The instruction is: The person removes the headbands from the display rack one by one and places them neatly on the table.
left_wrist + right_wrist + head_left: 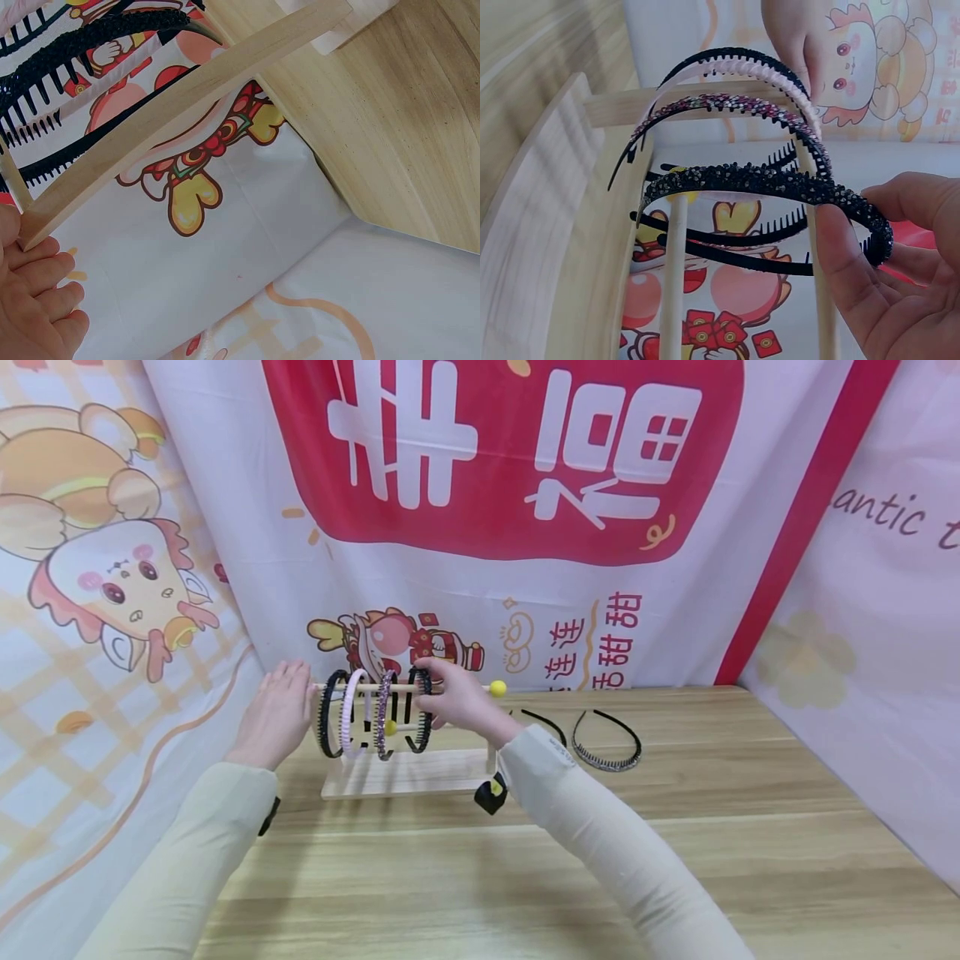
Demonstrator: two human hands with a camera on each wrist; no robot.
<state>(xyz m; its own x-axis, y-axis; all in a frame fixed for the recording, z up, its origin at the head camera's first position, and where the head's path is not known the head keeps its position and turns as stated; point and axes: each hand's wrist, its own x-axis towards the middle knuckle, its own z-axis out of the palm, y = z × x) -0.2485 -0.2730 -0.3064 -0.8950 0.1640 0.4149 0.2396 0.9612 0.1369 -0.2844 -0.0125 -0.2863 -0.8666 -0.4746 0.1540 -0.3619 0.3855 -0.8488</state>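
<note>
Head view, sparkly headband: I see this black headband [426, 731] on the upper rod [372, 687] of the wooden stand [408, 774], rightmost of four; to its left come a purple sequined one [382, 718], a pale pink one [347, 718] and a black one [325, 718].
Head view, the relation: the rod runs from left to right, and the sparkly loop stands across it; the yellow ball [498, 688] is at the right end. The headband lies at the fingertips of the right hand [457, 693], which is clearly the nearer hand.
Head view, arms: the right forearm comes from the near right side, slanting to the far left; the left hand [273, 714] lies at the left end of the stand, its fingers quite straight.
Head view, table: on the right, well apart from the left hand, lie a silvery headband [609, 766] and a dark one [553, 726], partly covered by the sleeve.
Left wrist view, upright: the left fingers are close together and touch the top end of the left upright [172, 116]; I do not see a firm grip.
Right wrist view, pinch: thumb and index finger are clamped on the sparkly headband, one on each side of its band.
</note>
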